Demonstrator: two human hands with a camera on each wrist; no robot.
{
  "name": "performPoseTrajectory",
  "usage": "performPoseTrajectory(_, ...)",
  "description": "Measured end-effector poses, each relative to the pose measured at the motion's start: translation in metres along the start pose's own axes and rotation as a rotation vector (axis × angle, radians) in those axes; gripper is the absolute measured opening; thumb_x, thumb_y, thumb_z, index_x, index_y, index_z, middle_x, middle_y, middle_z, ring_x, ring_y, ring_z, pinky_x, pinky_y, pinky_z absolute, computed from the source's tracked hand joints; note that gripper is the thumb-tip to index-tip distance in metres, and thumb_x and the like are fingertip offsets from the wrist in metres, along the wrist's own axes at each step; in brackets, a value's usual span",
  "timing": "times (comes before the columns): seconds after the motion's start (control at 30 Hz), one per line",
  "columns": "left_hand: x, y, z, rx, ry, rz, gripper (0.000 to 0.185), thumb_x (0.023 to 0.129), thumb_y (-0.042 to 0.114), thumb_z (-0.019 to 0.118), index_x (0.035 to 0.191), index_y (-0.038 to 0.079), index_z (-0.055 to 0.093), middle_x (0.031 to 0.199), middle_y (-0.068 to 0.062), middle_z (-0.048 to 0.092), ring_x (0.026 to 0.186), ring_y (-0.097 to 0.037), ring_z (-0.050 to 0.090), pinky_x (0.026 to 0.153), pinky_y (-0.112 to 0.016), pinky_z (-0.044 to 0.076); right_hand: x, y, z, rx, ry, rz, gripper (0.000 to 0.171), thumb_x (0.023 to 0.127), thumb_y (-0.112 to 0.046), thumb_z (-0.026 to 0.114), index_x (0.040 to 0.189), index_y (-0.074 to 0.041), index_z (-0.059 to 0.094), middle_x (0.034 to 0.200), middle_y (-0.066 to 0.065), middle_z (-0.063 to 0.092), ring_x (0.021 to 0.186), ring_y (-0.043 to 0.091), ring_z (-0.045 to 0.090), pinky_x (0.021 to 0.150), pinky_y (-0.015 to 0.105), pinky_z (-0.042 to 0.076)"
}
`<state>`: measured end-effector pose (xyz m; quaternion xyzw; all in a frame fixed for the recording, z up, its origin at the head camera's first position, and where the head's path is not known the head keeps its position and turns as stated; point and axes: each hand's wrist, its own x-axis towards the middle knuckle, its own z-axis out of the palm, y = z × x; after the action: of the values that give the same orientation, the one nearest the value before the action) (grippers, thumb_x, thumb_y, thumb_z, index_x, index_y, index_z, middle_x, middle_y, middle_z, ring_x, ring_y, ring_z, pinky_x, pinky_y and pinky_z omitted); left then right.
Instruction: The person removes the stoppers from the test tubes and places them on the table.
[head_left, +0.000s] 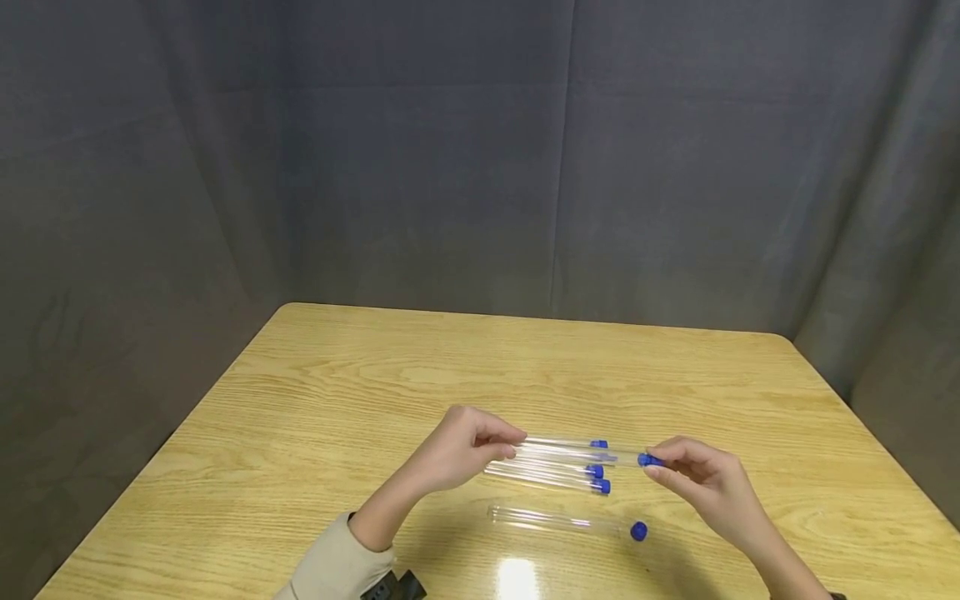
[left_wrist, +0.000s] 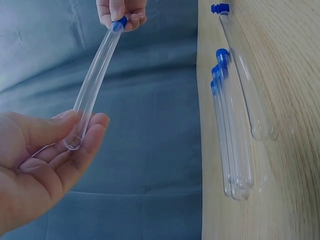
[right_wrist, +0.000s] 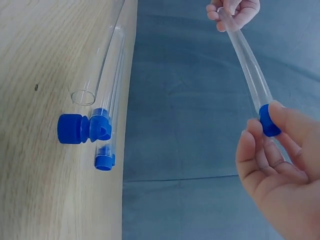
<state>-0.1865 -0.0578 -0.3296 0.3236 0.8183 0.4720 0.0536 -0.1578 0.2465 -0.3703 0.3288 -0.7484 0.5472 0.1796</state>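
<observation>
A clear plastic test tube (head_left: 573,454) is held level above the table (head_left: 337,392), spanning the gap between both hands. The left hand (head_left: 461,454) pinches its rounded closed end between thumb and fingertips (left_wrist: 95,125). The right hand (head_left: 701,479) has thumb and forefinger curled round the blue cap (right_wrist: 269,120) at the open end. In both wrist views the cap sits on the tube mouth.

Step in hand, as judged: seating or loosening the cap on the held tube. Which of the two cannot be told from a single moment. Either way, the next move calls for the left hand to keep the tube from turning while the right hand works the cap along the tube axis, without bending the thin wall.

Directly beneath the held tube, three capped tubes (head_left: 551,475) lie side by side on the table, touching or nearly so, caps pointing to the person's right. Nearer the person lies one uncapped tube (head_left: 555,521), its open mouth facing right. A loose blue cap (head_left: 638,531) rests just beside that mouth, not on it.

A dark grey curtain (head_left: 480,150) encloses the table on all visible sides.
</observation>
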Motion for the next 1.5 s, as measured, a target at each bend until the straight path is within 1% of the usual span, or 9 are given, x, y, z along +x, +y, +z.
performPoseTrajectory(0.17, -0.001, -0.003, -0.002, 0.020, 0.007, -0.010, 0.020, 0.085, 0.001, 0.058, 0.103, -0.002, 0.065, 0.097, -0.010, 0.065, 0.082, -0.013, 0.062, 0.065, -0.020, 0.049, -0.001, -0.002, -0.002, 0.015, 0.048, 0.043, 0.018, 0.076, 0.012, 0.062, 0.088, -0.001, 0.065, 0.088, 0.003, 0.063, 0.077, 0.008, 0.059, 0.066, 0.018, 0.049)
performPoseTrajectory(0.37, -0.001, -0.005, 0.001, 0.034, 0.020, -0.001, 0.019, 0.084, 0.000, 0.059, 0.101, -0.003, 0.066, 0.095, -0.011, 0.066, 0.076, -0.011, 0.061, 0.060, -0.019, 0.048, -0.001, -0.004, -0.002, 0.022, 0.058, 0.071, 0.025, 0.074, 0.019, 0.059, 0.087, -0.001, 0.063, 0.086, 0.003, 0.062, 0.073, 0.007, 0.057, 0.066, 0.017, 0.049)
performPoseTrajectory(0.47, 0.000, -0.008, 0.004, 0.040, 0.015, 0.002, 0.018, 0.083, -0.001, 0.059, 0.100, -0.003, 0.066, 0.093, -0.011, 0.066, 0.075, -0.014, 0.061, 0.059, -0.019, 0.047, -0.002, -0.004, -0.002, 0.037, 0.052, 0.072, 0.025, 0.073, 0.021, 0.058, 0.087, 0.001, 0.062, 0.085, 0.003, 0.062, 0.073, 0.007, 0.058, 0.065, 0.017, 0.049)
performPoseTrajectory(0.6, 0.001, -0.013, 0.008, 0.062, 0.007, 0.003, 0.018, 0.083, -0.001, 0.059, 0.100, -0.002, 0.066, 0.093, -0.010, 0.066, 0.077, -0.016, 0.061, 0.060, -0.019, 0.046, -0.003, -0.002, -0.003, 0.046, 0.041, 0.078, 0.017, 0.076, 0.015, 0.061, 0.088, 0.003, 0.061, 0.085, 0.003, 0.063, 0.074, 0.009, 0.058, 0.065, 0.018, 0.049)
performPoseTrajectory(0.73, 0.003, -0.017, 0.010, 0.092, 0.004, 0.004, 0.017, 0.083, -0.001, 0.059, 0.098, -0.001, 0.067, 0.091, -0.009, 0.066, 0.072, -0.014, 0.060, 0.057, -0.019, 0.045, -0.003, -0.001, -0.004, 0.059, 0.036, 0.087, 0.012, 0.078, 0.008, 0.063, 0.088, 0.004, 0.061, 0.086, 0.003, 0.063, 0.075, 0.011, 0.059, 0.066, 0.019, 0.049)
performPoseTrajectory(0.83, 0.004, -0.021, 0.013, 0.097, 0.000, 0.005, 0.017, 0.082, -0.002, 0.060, 0.097, -0.001, 0.067, 0.092, -0.010, 0.066, 0.073, -0.015, 0.061, 0.060, -0.018, 0.047, -0.003, 0.000, -0.004, 0.074, 0.032, 0.089, 0.014, 0.077, 0.012, 0.061, 0.088, 0.004, 0.061, 0.086, 0.003, 0.063, 0.075, 0.010, 0.059, 0.065, 0.019, 0.049)
performPoseTrajectory(1.03, 0.006, -0.027, 0.017, 0.119, -0.015, -0.015, 0.016, 0.082, -0.002, 0.061, 0.096, -0.001, 0.068, 0.094, -0.010, 0.066, 0.083, -0.016, 0.062, 0.069, -0.017, 0.047, -0.003, 0.000, -0.004, 0.080, 0.027, 0.101, 0.021, 0.075, 0.020, 0.057, 0.089, 0.005, 0.060, 0.085, 0.002, 0.063, 0.076, 0.008, 0.060, 0.065, 0.019, 0.050)
performPoseTrajectory(1.27, 0.009, -0.033, 0.021, 0.147, -0.030, -0.023, 0.014, 0.081, -0.004, 0.061, 0.093, -0.004, 0.068, 0.091, -0.010, 0.067, 0.079, -0.014, 0.062, 0.067, -0.016, 0.047, -0.002, -0.001, -0.004, 0.073, 0.026, 0.146, 0.021, 0.076, 0.020, 0.056, 0.089, 0.005, 0.060, 0.084, 0.003, 0.063, 0.075, 0.008, 0.061, 0.063, 0.020, 0.050)
performPoseTrajectory(1.5, 0.007, -0.039, 0.025, 0.149, -0.061, -0.022, 0.013, 0.080, -0.004, 0.062, 0.091, -0.003, 0.068, 0.092, -0.009, 0.066, 0.080, -0.013, 0.062, 0.068, -0.016, 0.047, -0.002, -0.001, -0.004, 0.078, 0.022, 0.158, 0.021, 0.075, 0.021, 0.056, 0.089, 0.005, 0.060, 0.085, 0.001, 0.063, 0.076, 0.008, 0.061, 0.063, 0.021, 0.050)
